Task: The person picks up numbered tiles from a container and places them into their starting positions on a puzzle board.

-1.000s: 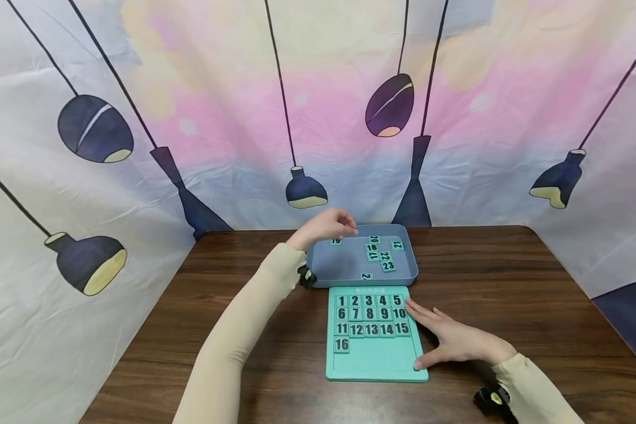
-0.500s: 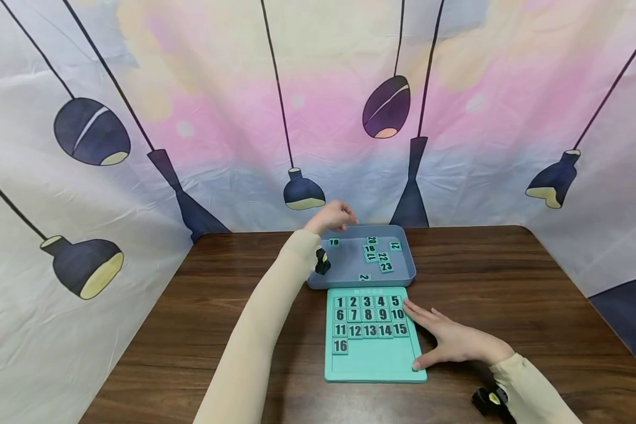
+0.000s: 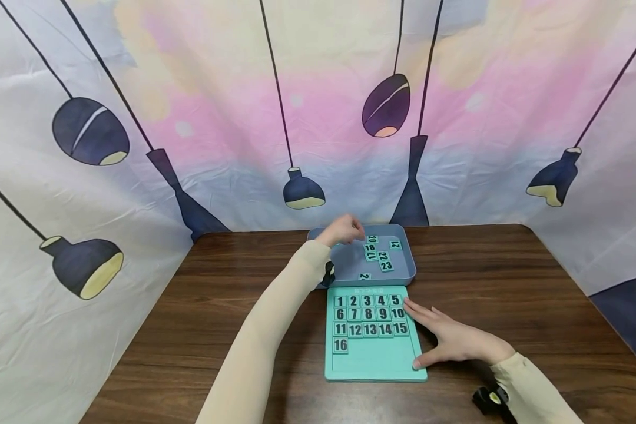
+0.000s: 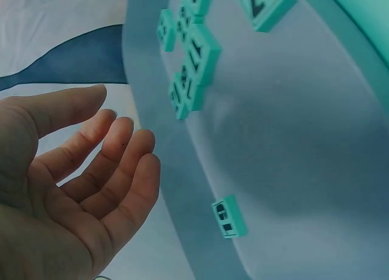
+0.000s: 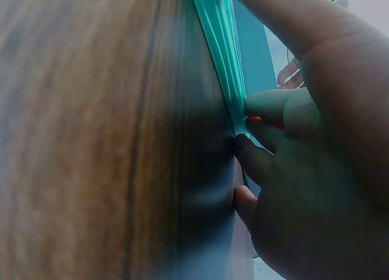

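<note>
Your left hand [image 3: 343, 229] is over the far left part of the grey-blue tray [image 3: 350, 265]; fingers loosely bent, thumb and fingertips apart, bare gap between them in the left wrist view. Nearest tile below that hand: the 19 tile [image 4: 229, 217], lying flat in the tray by its wall, apart from the others; the head view mostly hides it behind your hand.

Other tiles in the tray, right of your left hand: 20 tile [image 3: 371, 239] farthest back, then the 18 tile [image 3: 370, 248] and 17 tile [image 3: 371, 257] close together, the 22 tile [image 3: 383, 256] turned sideways just behind the 23 tile [image 3: 386, 266]. One sideways tile [image 3: 395, 245] sits off to the right, number hard to read. Another, the front-wall tile [image 3: 365, 276], starts with a 2, rest unclear in the head view.

Your right hand [image 3: 447, 338] has its fingers spread and fairly straight, fingertips touching the right edge of the mint-green board [image 3: 384, 360], thumb on its near right corner. Board lies flat on the wooden tabletop [image 3: 191, 330], just in front of the tray. On it: three full rows of tiles, 1 to 15 [image 3: 369, 314], in order, plus the 16 tile [image 3: 341, 345] at the left of the fourth row.

Long cream sleeves, a black wrist device [image 3: 490, 400] at your right cuff. Lamp-print cloth [image 3: 217, 118] hangs behind the tabletop.
</note>
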The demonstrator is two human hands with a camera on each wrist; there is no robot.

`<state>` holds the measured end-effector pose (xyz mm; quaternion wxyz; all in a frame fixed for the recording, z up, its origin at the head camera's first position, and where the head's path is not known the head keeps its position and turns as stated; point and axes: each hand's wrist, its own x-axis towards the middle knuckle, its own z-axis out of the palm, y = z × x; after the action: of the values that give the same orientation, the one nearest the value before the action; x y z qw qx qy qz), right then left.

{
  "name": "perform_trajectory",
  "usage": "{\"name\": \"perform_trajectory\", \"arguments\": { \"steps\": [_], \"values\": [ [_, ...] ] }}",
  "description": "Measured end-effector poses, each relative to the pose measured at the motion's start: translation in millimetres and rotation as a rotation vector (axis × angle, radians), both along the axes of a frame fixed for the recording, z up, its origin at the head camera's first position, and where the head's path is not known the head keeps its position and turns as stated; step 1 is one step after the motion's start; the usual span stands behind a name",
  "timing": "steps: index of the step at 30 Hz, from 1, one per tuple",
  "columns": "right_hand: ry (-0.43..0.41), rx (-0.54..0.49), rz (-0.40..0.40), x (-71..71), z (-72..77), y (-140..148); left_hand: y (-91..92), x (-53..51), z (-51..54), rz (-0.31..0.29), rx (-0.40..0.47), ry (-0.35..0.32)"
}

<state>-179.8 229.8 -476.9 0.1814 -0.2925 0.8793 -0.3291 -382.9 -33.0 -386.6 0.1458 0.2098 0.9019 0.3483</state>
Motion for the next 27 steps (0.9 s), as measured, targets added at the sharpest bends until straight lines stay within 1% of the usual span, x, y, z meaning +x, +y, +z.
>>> {"name": "perform_trajectory", "arguments": {
  "steps": [1,4,8,10,14,19,22,27],
  "values": [
    [-0.002,-0.003,0.001,-0.1,-0.3,0.0,0.9,0.3,-2.1,0.0,-0.012,0.005],
    [-0.007,-0.009,0.002,-0.2,-0.6,-0.1,4.1,0.8,-9.0,-0.021,-0.086,0.025],
    [-0.013,-0.011,0.0,-0.2,-0.4,-0.2,8.4,1.9,-16.0,-0.054,-0.179,0.028],
    [-0.014,-0.009,-0.002,-0.4,-0.3,0.0,9.7,1.8,-18.9,-0.059,-0.208,0.023],
    [-0.015,-0.011,-0.002,-1.0,-0.9,0.3,11.1,2.3,-23.3,-0.055,-0.25,0.023],
    [-0.024,-0.018,0.004,-0.9,-1.8,-0.2,13.8,3.5,-28.7,-0.076,-0.294,0.017],
    [-0.031,-0.017,0.003,-0.7,-1.8,-0.6,16.9,3.4,-31.8,-0.086,-0.315,0.005],
    [-0.031,-0.014,-0.005,-0.5,-0.7,0.1,24.3,1.1,-34.3,-0.082,-0.332,-0.002]
  ]
}}
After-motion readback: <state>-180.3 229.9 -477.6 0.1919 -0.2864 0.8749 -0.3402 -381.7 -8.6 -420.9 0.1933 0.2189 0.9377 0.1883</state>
